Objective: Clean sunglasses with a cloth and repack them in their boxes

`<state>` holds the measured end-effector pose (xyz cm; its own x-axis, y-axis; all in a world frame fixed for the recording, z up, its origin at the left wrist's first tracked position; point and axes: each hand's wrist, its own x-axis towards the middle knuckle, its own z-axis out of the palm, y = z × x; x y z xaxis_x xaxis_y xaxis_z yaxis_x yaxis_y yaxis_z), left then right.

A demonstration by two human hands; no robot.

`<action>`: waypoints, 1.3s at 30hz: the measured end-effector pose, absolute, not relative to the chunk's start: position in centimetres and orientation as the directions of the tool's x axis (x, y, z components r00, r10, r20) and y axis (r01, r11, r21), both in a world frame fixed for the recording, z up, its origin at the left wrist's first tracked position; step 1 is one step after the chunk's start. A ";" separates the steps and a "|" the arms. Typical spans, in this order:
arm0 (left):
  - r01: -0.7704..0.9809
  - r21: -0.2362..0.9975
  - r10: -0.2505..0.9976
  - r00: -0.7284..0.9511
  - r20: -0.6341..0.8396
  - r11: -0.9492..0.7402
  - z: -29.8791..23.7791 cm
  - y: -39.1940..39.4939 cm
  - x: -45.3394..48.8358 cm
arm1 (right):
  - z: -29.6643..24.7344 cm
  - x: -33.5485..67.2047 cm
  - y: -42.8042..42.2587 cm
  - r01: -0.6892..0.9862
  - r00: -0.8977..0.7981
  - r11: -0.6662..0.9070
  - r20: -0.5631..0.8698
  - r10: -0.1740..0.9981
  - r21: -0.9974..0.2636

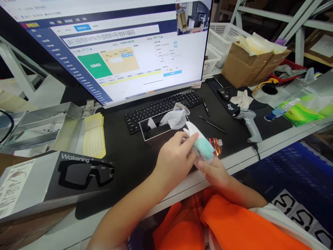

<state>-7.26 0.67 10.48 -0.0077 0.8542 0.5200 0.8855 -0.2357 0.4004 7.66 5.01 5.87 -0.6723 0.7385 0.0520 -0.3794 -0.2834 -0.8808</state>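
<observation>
My left hand (174, 157) and my right hand (213, 171) meet over the front edge of the black desk mat (125, 156). Both close on a small item wrapped in a teal cloth (203, 148); an orange-tinted lens (216, 145) sticks out on its right side. The left fingers press the cloth from above. The right hand supports it from below. Just beyond them lie a black tray (156, 130) and crumpled clear plastic (173, 118).
A large monitor (117, 45) and a keyboard (161, 107) stand behind. A barcode scanner (248, 119), two pens (212, 124), a mouse (223, 93) and cardboard boxes (247, 62) are at the right. A "Wakening" glasses box (52, 177) and yellow label sheets (94, 135) lie left.
</observation>
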 end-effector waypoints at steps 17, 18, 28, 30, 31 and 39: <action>0.846 0.469 0.855 -0.032 0.518 -0.252 10.9 0.5 -6.7 | 5.3 6.2 4.7 -0.537 -0.438 -0.258 0.004 0.899 -0.803; 0.851 0.450 0.833 -0.026 0.553 -0.272 10.8 0.5 -6.7 | 5.0 6.3 4.8 -0.527 -0.436 -0.253 0.002 0.900 -0.811; 0.890 0.322 0.768 0.047 0.639 -0.322 10.5 1.3 -7.0 | 6.2 8.0 6.1 -0.474 -0.605 -0.428 -0.069 0.793 -0.770; 0.894 0.319 0.770 0.046 0.636 -0.316 10.4 1.5 -7.0 | 6.9 8.3 6.2 -0.494 -0.618 -0.463 -0.078 0.783 -0.736; 0.894 0.322 0.773 0.042 0.633 -0.312 10.4 1.5 -7.0 | 7.1 8.6 6.3 -0.494 -0.617 -0.475 -0.091 0.782 -0.728; 0.868 0.363 0.740 0.008 0.673 -0.339 10.4 1.8 -7.7 | 7.2 9.0 6.8 -0.527 -0.603 -0.460 -0.067 0.795 -0.714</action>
